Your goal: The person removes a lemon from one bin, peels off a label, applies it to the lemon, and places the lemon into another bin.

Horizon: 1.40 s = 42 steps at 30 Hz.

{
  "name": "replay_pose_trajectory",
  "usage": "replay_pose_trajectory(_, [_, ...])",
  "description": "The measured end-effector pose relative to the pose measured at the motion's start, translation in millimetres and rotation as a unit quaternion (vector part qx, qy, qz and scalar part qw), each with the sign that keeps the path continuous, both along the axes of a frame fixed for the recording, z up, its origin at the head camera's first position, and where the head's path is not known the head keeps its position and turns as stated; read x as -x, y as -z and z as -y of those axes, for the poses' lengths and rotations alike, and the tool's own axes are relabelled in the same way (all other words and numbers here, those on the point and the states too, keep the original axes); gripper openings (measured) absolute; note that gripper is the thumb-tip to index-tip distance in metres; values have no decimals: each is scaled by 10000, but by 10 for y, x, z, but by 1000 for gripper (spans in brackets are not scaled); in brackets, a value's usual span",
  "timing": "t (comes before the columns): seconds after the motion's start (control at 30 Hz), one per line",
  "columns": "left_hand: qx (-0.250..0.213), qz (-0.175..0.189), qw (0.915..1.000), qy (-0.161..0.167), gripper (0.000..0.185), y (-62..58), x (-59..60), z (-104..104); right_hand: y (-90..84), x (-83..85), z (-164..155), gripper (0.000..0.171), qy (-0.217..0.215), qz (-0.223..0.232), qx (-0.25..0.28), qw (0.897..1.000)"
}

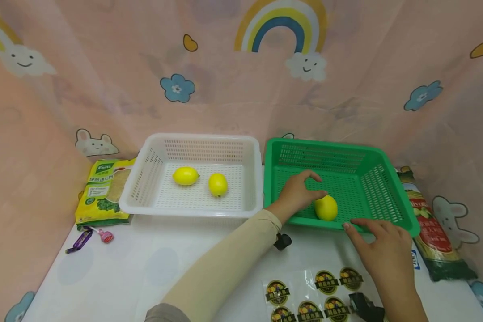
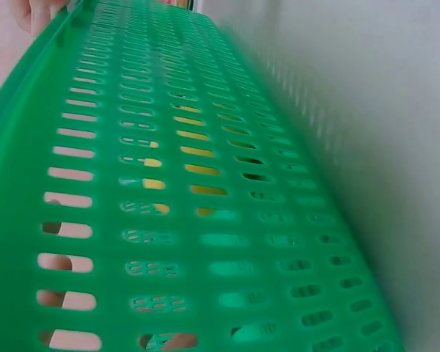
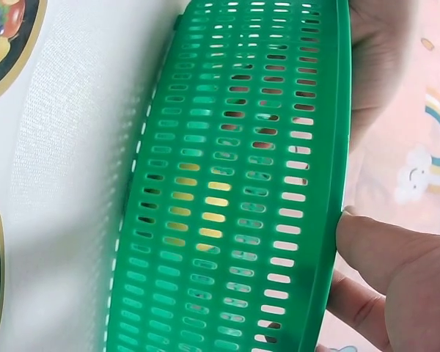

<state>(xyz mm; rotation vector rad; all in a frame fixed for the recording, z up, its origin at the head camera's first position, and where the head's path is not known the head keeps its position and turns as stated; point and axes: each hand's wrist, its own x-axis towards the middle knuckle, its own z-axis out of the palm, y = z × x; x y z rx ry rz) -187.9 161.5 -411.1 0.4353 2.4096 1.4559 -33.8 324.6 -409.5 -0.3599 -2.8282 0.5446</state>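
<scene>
One lemon [image 1: 326, 208] lies in the green basket [image 1: 377, 154], close to its near wall. My left hand [image 1: 298, 193] reaches over that wall; its thumb and index finger are spread apart with nothing between them, and the thumb tip overlaps the lemon's top edge in the head view. With thumb and fingers on either side, my right hand [image 1: 386, 252] holds the near rim toward the right corner. In the right wrist view the thumb [image 3: 378, 249] meets the rim, and yellow shows through the slots of the basket wall [image 3: 308, 220].
A white basket [image 1: 252, 145] with two lemons [image 1: 186, 176] stands to the left. A yellow Knorr bag [image 1: 104, 190], a purple-wrapped candy [image 1: 79, 240] and a pink lollipop [image 1: 106, 236] lie beyond it. Right are a red-green packet [image 1: 436, 228] and, in front, a sticker sheet [image 1: 302, 295].
</scene>
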Motion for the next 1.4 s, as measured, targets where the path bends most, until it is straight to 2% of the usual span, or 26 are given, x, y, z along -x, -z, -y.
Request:
replay_pose_trajectory(0.17, [-317,-209,9993,-12,31,-36,-3,83,11,18,29,40,-28,11,-81,10000])
replay_pose_trajectory(0.43, [-1121,-402,9928,-125,24,-206,-62,386,-3,45,52,42,30,62,-164,9998])
replay_pose_trajectory(0.63, [-1244,-372,9914,-183,25,-334,-172,723,-37,68,48,49,-122,389,53,9992])
replay_pose_trajectory(0.77, [-1331,-665,9888,-114,30,-384,-251,1008,-121,115,111,60,-313,567,483,9967])
replay_pose_trajectory(0.87, [-1448,-894,9853,-154,33,-397,-310,1255,-204,174,288,65,-500,431,795,9946])
replay_pose_trajectory(0.93, [-1473,-1068,9830,-264,36,-395,-350,1429,-245,220,459,63,-764,99,932,9927])
replay_pose_trajectory(1.03, [-1370,-1427,9786,-565,44,-362,-381,1672,-284,269,754,57,-1307,-522,992,9851])
replay_pose_trajectory(1.13, [-1104,-1764,9743,-866,51,-318,-345,1905,-291,303,1046,53,-1870,-959,978,9728])
replay_pose_trajectory(1.27, [-721,-1815,9732,-1214,52,-296,-213,2237,-256,365,1428,48,-2416,-945,890,9617])
replay_pose_trajectory(1.4, [-145,-1529,9795,-1301,55,-337,-39,2572,-196,454,1768,46,-2671,-668,688,9589])
